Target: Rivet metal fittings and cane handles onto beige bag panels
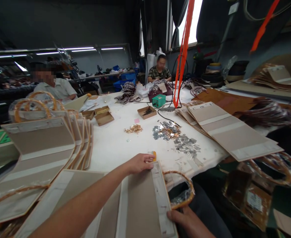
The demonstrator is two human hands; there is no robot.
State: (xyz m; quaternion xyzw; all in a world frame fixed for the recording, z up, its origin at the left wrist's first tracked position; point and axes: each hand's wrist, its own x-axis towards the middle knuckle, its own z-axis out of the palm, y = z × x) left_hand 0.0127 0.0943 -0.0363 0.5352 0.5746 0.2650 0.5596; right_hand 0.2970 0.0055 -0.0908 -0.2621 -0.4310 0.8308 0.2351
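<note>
A beige bag panel (140,201) with pale strips and a tan edge lies before me at the table's front. My left hand (140,163) grips its far edge, thumb on top and fingers curled over. A small yellow-orange piece (154,155) shows at those fingertips; I cannot tell what it is. My right hand (185,219) pinches the panel's right edge, its thumb on the pale strip and its fingers hidden beneath. Beside that hand, a tan looped handle (192,190) in clear plastic wrap sticks out from the panel's right side.
More bag panels (46,135) with wrapped handles are stacked at left, others (231,127) at right. On the white table (110,145) lie metal plates (187,145), gold-coloured pieces (134,128), cardboard boxes (147,112) and a green device (158,100). Red straps (182,56) hang down. Two people sit beyond.
</note>
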